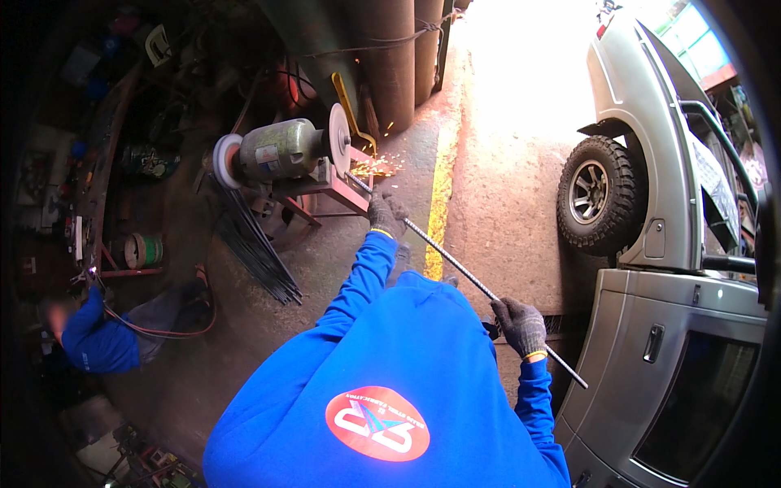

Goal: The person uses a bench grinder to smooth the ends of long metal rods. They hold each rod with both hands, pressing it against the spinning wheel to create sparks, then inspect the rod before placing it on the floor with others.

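A long ribbed steel bar [451, 262] runs slantwise from the bench grinder down to the right. My left hand [386, 215], in a grey glove, is closed round it near its far end. Farther back, my right hand [521, 327], gloved too, grips the bar, and its near end sticks out past that hand. The bar's far tip is at the right grinding wheel [340, 137], where orange sparks [381, 166] fly off. The exact contact spot is hard to make out. The grinder's green-grey motor body [281, 150] sits on a red metal stand [346, 193].
Dark metal strips [259, 252] lie on the floor below the grinder's left wheel [227, 161]. A silver vehicle [651, 211] with a big tyre [598, 195] stands at right. At far left another person [102, 337] in blue works beside a bench [110, 163]. Large pipes [386, 65] rise beyond.
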`<state>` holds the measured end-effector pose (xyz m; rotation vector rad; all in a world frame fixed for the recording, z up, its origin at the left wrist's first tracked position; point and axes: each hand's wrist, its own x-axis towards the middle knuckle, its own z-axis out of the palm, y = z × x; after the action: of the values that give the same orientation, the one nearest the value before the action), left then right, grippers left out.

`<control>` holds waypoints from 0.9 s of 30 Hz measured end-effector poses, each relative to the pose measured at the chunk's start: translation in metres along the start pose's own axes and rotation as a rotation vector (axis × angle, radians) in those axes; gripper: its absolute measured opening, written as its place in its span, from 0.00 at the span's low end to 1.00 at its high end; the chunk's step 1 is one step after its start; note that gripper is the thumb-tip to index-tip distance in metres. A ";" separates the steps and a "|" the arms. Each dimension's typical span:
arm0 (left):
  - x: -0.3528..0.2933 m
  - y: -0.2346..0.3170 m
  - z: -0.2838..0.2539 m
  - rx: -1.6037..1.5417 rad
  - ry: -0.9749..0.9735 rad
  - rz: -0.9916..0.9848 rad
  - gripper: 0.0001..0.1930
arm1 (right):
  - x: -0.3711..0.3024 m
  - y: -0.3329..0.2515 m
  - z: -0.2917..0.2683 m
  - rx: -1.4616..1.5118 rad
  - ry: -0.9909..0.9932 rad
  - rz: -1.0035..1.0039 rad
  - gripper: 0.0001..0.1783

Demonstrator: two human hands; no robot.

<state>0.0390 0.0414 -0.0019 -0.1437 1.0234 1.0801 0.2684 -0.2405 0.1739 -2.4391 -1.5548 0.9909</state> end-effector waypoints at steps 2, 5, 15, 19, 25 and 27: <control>-0.003 0.002 0.004 0.013 0.039 0.007 0.20 | 0.000 -0.002 0.001 -0.035 0.019 0.008 0.23; -0.002 0.002 0.007 0.013 0.060 -0.009 0.19 | 0.000 -0.001 0.003 -0.082 0.056 -0.007 0.22; -0.008 0.001 0.010 0.048 0.045 0.006 0.16 | -0.003 -0.001 0.005 -0.188 0.179 -0.071 0.16; -0.002 0.000 0.007 0.039 0.042 0.004 0.16 | -0.002 0.000 0.004 -0.180 0.218 -0.115 0.16; 0.001 -0.001 0.004 -0.017 0.019 -0.002 0.17 | -0.004 0.002 0.006 -0.227 0.242 -0.141 0.14; -0.003 0.002 0.009 -0.022 -0.009 -0.012 0.17 | -0.005 -0.003 0.003 -0.228 0.259 -0.147 0.13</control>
<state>0.0430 0.0452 0.0060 -0.1630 1.0014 1.0804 0.2627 -0.2437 0.1750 -2.4283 -1.8040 0.4743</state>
